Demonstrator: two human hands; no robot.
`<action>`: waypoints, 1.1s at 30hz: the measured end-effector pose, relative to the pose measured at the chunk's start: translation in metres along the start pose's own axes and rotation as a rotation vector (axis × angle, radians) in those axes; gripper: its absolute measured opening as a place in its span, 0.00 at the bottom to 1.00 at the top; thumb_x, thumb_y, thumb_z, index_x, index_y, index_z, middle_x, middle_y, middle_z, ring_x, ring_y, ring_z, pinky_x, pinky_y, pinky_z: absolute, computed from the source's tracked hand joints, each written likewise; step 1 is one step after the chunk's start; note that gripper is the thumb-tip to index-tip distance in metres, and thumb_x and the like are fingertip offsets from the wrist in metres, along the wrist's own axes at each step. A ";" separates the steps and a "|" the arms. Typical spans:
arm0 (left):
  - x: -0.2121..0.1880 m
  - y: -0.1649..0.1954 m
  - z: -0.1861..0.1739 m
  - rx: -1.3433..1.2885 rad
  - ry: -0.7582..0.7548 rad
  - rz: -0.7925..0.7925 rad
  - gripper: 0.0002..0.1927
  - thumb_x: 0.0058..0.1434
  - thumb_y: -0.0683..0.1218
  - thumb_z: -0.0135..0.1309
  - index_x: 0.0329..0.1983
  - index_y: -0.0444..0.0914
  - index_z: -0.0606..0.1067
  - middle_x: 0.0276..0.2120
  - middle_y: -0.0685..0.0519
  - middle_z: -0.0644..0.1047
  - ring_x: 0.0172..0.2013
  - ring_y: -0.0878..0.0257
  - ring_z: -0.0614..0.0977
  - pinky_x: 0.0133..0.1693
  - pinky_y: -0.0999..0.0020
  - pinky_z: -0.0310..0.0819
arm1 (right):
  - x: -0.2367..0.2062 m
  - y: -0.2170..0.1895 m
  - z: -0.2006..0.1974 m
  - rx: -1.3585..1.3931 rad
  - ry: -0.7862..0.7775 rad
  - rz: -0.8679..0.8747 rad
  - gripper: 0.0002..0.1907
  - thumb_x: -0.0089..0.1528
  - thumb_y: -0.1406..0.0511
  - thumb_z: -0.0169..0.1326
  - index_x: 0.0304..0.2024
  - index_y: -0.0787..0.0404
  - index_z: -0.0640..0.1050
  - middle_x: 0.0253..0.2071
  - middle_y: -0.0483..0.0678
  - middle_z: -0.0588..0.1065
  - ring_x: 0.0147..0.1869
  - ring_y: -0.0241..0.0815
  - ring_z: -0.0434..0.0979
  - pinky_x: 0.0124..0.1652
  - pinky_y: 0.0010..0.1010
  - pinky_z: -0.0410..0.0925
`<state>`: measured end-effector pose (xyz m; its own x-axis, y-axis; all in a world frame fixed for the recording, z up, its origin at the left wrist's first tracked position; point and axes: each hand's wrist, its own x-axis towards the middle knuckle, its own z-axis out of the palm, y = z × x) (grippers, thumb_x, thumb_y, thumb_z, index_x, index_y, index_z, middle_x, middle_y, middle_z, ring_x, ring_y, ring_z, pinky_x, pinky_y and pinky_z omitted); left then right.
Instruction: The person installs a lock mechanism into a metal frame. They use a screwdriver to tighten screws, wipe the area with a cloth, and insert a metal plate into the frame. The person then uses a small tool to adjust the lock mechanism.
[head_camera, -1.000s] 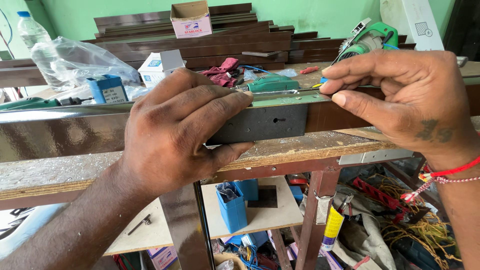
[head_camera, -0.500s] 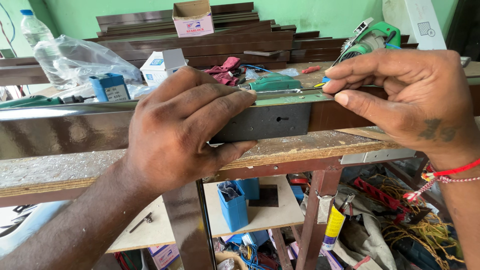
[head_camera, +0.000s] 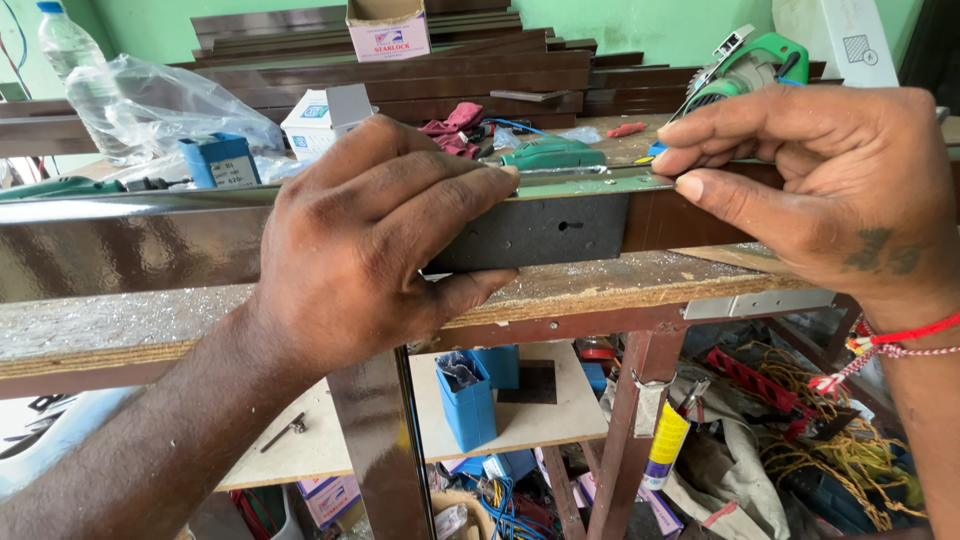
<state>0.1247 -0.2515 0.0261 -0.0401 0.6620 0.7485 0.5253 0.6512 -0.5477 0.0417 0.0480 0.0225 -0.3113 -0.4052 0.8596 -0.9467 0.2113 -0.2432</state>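
Note:
My left hand wraps over a long glossy brown metal bar lying along the front of a worn wooden workbench. Its fingers and thumb clamp a dark grey lock body set into the bar. My right hand, with a red thread on the wrist, pinches the bar's top edge and the lock's thin faceplate just right of the lock. The faceplate lies flat along the top of the bar.
Behind the bar lie a green power saw, a green tool, a red rag, small boxes, a plastic bottle and stacked brown bars. Below the bench sit blue boxes, wires and clutter.
Nothing has visibly moved; both hands keep the same hold on the bar and lock.

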 end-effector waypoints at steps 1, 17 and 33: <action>0.000 0.001 0.000 0.006 -0.004 -0.005 0.31 0.48 0.53 0.73 0.53 0.37 0.77 0.44 0.50 0.80 0.44 0.53 0.80 0.43 0.57 0.80 | 0.000 -0.001 0.000 -0.008 -0.002 -0.008 0.15 0.59 0.77 0.57 0.49 0.71 0.78 0.44 0.56 0.80 0.50 0.40 0.82 0.54 0.29 0.75; -0.007 -0.004 0.003 0.016 -0.030 -0.028 0.32 0.52 0.56 0.73 0.57 0.39 0.77 0.48 0.51 0.80 0.46 0.54 0.79 0.46 0.58 0.79 | 0.001 0.000 0.000 -0.034 -0.004 -0.015 0.15 0.59 0.77 0.58 0.49 0.71 0.79 0.44 0.55 0.80 0.50 0.39 0.82 0.54 0.29 0.76; -0.006 -0.003 0.001 0.014 0.023 0.001 0.35 0.42 0.52 0.73 0.54 0.37 0.77 0.44 0.49 0.79 0.44 0.52 0.79 0.44 0.58 0.79 | 0.000 0.003 0.002 -0.008 0.007 0.024 0.13 0.61 0.75 0.58 0.49 0.70 0.78 0.44 0.55 0.80 0.51 0.41 0.82 0.53 0.30 0.76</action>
<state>0.1221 -0.2574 0.0230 -0.0201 0.6537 0.7565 0.5138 0.6558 -0.5531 0.0389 0.0467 0.0207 -0.3332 -0.3936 0.8568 -0.9382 0.2285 -0.2599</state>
